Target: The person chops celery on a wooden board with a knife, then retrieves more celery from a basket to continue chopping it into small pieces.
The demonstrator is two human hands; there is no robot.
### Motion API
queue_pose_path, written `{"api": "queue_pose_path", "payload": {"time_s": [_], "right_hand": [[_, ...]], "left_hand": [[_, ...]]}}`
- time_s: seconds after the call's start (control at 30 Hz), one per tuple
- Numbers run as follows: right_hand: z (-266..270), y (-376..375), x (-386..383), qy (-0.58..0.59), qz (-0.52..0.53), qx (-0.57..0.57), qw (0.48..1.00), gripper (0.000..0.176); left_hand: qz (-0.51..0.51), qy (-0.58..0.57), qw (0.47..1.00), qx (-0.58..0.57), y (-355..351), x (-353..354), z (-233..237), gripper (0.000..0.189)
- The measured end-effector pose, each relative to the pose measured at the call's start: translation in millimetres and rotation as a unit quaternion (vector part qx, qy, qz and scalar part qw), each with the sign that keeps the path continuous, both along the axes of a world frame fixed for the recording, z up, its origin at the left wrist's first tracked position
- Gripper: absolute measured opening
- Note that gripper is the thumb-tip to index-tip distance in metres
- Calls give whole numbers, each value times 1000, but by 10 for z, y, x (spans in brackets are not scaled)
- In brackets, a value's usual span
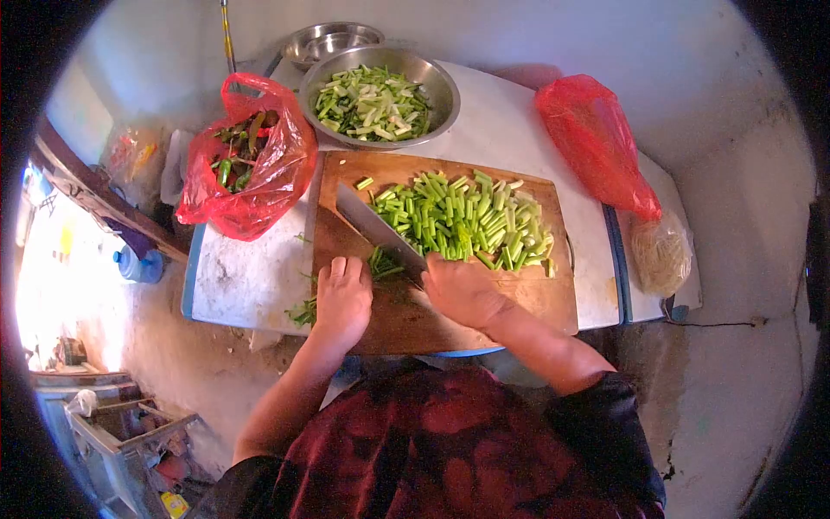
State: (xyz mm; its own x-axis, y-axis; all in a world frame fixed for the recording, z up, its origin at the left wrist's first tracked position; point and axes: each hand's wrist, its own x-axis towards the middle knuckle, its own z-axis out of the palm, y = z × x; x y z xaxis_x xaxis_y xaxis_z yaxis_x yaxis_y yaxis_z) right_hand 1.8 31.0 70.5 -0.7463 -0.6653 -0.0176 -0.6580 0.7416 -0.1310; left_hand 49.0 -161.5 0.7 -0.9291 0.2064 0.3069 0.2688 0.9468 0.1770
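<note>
My right hand [462, 290] is closed around the handle of a cleaver [378, 229], whose wide blade points up and to the left over the wooden cutting board [536, 307]. Curled over a bunch of leafy green stalks [381, 262], my left hand [344, 296] pins them to the board, left of the blade. Leafy ends [303, 311] stick out on its far left side. A heap of chopped green stalks [462, 216] covers the board to the right of the cleaver. The fingertips of my left hand are partly hidden.
Behind the board stands a steel bowl [445, 95] of cut stalks, with a smaller metal bowl [372, 36] behind it. A red plastic bag [290, 160] with green and red peppers sits at left. Another red bag [588, 130] and a clear bag [661, 251] lie at right.
</note>
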Motion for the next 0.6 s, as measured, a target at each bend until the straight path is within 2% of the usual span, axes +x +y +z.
{"api": "queue_pose_path", "payload": {"time_s": [0.07, 0.17, 0.27, 0.3, 0.37, 0.4, 0.5, 0.6], "right_hand": [[-40, -75, 85, -17, -79, -58, 995, 15], [-42, 68, 101, -8, -91, -102, 991, 17], [203, 183, 257, -8, -104, -105, 989, 20], [329, 198, 327, -12, -108, -45, 993, 19], [282, 281, 399, 42, -51, 3, 998, 18], [265, 312, 426, 68, -22, 27, 997, 18], [316, 224, 499, 24, -36, 64, 997, 17], [303, 144, 445, -27, -60, 1, 998, 13]], "left_hand": [[5, -12, 1000, -12, 15, 20, 22, 11], [43, 2, 999, 0, 51, 11, -32, 15], [66, 22, 998, -2, 88, -15, -21, 19], [92, 5, 996, 21, 118, -48, -79, 21], [141, -29, 987, 66, 187, -170, -215, 24], [139, -30, 988, 61, 217, -186, -147, 26], [133, -40, 989, 43, 238, -152, 79, 31], [99, -43, 994, 27, 198, -111, 119, 30]]}}
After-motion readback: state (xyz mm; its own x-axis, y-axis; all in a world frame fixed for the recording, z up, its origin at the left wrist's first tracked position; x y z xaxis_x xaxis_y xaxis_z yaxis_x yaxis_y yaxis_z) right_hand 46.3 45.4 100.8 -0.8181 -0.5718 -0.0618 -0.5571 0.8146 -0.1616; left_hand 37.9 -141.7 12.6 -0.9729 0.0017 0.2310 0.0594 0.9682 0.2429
